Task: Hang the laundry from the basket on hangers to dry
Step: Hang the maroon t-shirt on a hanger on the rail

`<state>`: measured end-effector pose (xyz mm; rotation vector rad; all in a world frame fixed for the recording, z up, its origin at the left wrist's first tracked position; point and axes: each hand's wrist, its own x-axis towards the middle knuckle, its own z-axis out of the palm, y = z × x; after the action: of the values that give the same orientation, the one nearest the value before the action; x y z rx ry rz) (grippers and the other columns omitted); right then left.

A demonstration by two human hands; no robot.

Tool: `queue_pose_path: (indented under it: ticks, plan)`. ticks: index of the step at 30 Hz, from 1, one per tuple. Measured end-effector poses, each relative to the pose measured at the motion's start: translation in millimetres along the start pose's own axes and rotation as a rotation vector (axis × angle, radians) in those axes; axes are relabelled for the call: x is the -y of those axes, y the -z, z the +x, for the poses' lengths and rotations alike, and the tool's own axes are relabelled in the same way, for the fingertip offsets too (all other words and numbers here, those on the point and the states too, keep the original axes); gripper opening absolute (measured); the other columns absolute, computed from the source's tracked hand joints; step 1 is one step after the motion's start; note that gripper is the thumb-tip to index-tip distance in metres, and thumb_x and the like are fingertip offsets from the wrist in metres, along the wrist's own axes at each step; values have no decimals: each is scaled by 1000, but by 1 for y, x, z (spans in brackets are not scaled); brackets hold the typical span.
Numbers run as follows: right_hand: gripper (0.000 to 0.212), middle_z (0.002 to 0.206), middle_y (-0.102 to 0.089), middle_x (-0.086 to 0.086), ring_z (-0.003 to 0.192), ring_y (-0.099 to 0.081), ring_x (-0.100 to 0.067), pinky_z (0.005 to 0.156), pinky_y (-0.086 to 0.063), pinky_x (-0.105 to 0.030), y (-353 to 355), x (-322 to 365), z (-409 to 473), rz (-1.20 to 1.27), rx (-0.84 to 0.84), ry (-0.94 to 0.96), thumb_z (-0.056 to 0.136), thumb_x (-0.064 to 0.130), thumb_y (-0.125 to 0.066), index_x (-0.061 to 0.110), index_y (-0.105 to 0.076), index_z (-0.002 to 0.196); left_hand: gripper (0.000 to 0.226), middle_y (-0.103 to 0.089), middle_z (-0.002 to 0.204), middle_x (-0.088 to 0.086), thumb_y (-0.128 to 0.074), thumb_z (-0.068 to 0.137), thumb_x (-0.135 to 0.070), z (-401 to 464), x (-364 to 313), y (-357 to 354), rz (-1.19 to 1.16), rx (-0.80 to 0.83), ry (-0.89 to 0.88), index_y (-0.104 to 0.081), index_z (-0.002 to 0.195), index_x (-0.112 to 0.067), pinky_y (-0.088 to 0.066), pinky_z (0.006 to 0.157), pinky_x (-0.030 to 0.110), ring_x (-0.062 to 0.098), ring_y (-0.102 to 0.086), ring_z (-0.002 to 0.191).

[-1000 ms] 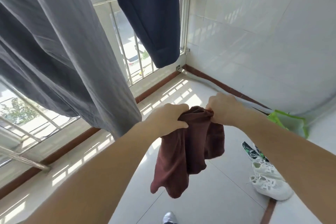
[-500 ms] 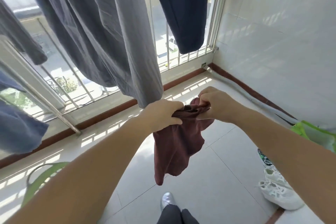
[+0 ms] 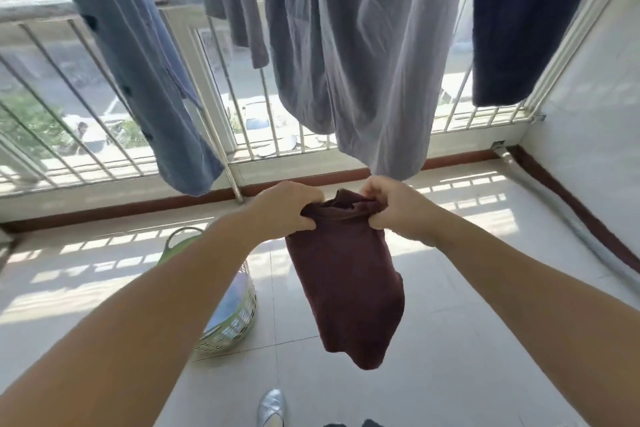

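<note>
A dark maroon garment (image 3: 349, 288) hangs in front of me above the tiled floor. My left hand (image 3: 287, 210) grips its bunched top edge on the left, and my right hand (image 3: 394, 208) grips the same edge on the right. The cloth droops straight down between my forearms. A laundry basket (image 3: 235, 315) with a green rim stands on the floor at lower left, partly hidden by my left forearm, with pale blue cloth inside. No hanger is in view.
Hung clothes fill the top: a blue shirt (image 3: 138, 73), grey trousers (image 3: 363, 62), a navy garment (image 3: 519, 21). Behind them is a barred white window railing (image 3: 242, 135). A white tiled wall (image 3: 595, 135) closes the right side. A silver shoe (image 3: 272, 407) shows at the bottom.
The view has swung left, bringing the blue shirt and the basket into sight; the white sneakers and green bag are gone. Both hands keep hold of the maroon garment, now a little further apart.
</note>
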<state>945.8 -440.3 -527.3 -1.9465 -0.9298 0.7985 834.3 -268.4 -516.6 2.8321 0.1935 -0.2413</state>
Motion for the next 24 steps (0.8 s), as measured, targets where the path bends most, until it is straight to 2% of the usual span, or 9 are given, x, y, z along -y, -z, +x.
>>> queue_pose_path:
  ticks: [2,6,10,13,15,24]
  plan:
    - [39,73,-59,1,63,-49,-10,56,-37,-20,-22,13,15,39,57,27,73,-19,-48,18,-51,83,21,-64,99,6,-61,81,-11,-22,23,4,-14,-34,43,-61,102,-4,-40,80,29,20,-55,93]
    - [40,73,-60,5,63,-50,-7,58,-37,-18,-62,40,44,52,113,77,71,-19,-48,20,-55,82,22,-65,99,3,-61,82,-7,-61,66,13,-57,-105,132,-63,104,-8,-38,76,25,17,-55,90]
    - [40,77,-59,-1,64,-49,-9,56,-38,-17,-115,76,79,55,158,131,71,-20,-48,19,-54,82,23,-61,91,-2,-63,83,-10,-100,123,24,-77,-173,229,-65,106,-13,-35,73,23,14,-51,83]
    - [43,74,-59,-1,66,-51,-12,58,-40,-22,-154,103,111,63,169,162,69,-22,-46,20,-53,77,20,-62,87,-2,-63,81,-10,-124,169,33,-71,-205,251,-66,101,-13,-30,69,20,16,-52,81]
    - [43,75,-59,-4,69,-52,-17,63,-40,-29,-181,117,134,56,178,175,68,-21,-46,20,-54,76,22,-57,83,-3,-63,81,-9,-139,201,40,-65,-220,273,-66,103,-12,-25,65,18,17,-50,80]
    - [46,73,-58,1,69,-53,-11,71,-46,-27,-296,146,216,28,214,107,73,-25,-46,20,-54,76,26,-56,87,-1,-65,82,-9,-179,335,30,-197,-187,343,-66,107,-12,-32,69,21,17,-52,84]
